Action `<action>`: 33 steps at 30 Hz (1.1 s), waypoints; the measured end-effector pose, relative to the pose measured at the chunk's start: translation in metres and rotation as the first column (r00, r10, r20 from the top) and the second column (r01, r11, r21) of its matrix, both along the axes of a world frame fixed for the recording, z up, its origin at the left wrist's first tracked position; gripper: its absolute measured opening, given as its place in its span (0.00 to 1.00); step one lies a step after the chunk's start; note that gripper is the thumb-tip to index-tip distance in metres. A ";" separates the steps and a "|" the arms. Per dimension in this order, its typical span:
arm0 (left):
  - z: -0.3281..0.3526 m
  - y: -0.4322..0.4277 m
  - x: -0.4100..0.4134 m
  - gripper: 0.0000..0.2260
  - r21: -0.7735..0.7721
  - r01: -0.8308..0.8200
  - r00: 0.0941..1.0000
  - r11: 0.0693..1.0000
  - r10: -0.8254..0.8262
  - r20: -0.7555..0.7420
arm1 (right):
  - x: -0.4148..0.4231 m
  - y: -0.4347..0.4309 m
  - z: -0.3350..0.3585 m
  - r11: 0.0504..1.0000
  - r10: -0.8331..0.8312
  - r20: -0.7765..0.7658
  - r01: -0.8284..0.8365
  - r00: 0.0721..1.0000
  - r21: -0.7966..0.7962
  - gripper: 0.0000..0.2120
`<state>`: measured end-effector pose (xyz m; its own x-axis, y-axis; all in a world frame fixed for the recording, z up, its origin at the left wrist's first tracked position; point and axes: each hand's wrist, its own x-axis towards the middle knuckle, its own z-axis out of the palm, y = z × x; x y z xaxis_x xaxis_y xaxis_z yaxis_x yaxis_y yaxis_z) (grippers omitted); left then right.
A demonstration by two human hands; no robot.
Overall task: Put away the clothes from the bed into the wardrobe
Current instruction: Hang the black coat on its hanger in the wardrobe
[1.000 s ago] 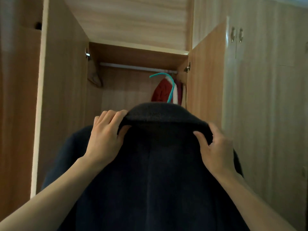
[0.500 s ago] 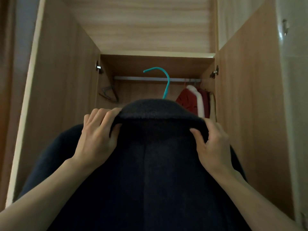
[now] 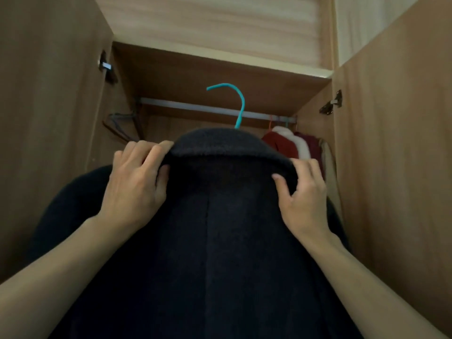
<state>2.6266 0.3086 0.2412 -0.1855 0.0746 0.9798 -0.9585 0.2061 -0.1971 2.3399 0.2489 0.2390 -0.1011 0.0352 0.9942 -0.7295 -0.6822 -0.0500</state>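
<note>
Head view, open wooden wardrobe (image 3: 195, 74), rail (image 3: 186, 105), coat (image 3: 220, 241)

Shoulders of teal hanger (image 3: 242, 104) inside dark coat (image 3: 215, 241); its hem beyond bottom edge

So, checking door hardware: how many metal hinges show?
2: one metal hinge at the wooden wardrobe's upper left, one at its upper right; lower ones may hide behind the dark wool coat.

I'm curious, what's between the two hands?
In the head view, the dark coat's collar stretches between the left hand and right hand, both gripping it.
</note>
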 end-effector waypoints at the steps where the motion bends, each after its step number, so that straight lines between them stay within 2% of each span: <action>1: 0.002 -0.013 0.003 0.17 0.002 -0.001 1.000 1.000 0.001 -0.008 | 0.004 -0.013 0.002 1.000 -0.010 -0.004 0.010 1.000 0.002 0.15; 8: 0.030 -0.093 0.025 0.17 0.012 -0.023 1.000 1.000 0.023 -0.013 | 0.022 -0.094 0.030 0.998 0.016 -0.066 -0.020 0.998 -0.058 0.16; 14: 0.059 -0.170 0.034 0.16 -0.059 -0.046 0.999 0.997 0.047 0.013 | 0.019 -0.174 0.063 0.980 0.012 -0.257 -0.063 0.966 -0.191 0.18; 20: 0.097 -0.252 0.024 0.15 -0.160 -0.116 0.992 0.980 0.121 0.019 | 0.016 -0.262 0.087 0.966 0.042 -0.194 -0.089 0.980 -0.242 0.16; 26: 0.158 -0.326 0.027 0.14 -0.234 -0.137 0.990 0.963 0.143 0.010 | 0.027 -0.332 0.142 0.956 -0.106 -0.107 0.071 0.989 -0.283 0.17; 30: 0.182 -0.376 0.036 0.13 -0.308 -0.101 0.995 0.946 0.101 -0.017 | 0.034 -0.373 0.178 0.914 -0.153 -0.116 0.096 0.981 -0.394 0.16; 33: 0.203 -0.416 0.045 0.14 -0.329 -0.056 0.998 0.943 0.057 -0.005 | 0.040 -0.400 0.201 0.914 -0.168 -0.142 0.100 0.976 -0.394 0.15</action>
<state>2.6713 -0.1075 0.4445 -0.2035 0.3818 0.9016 -0.9655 0.0745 -0.2495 2.3798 -0.1513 0.4402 0.0994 0.4170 0.9035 -0.7898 -0.5193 0.3265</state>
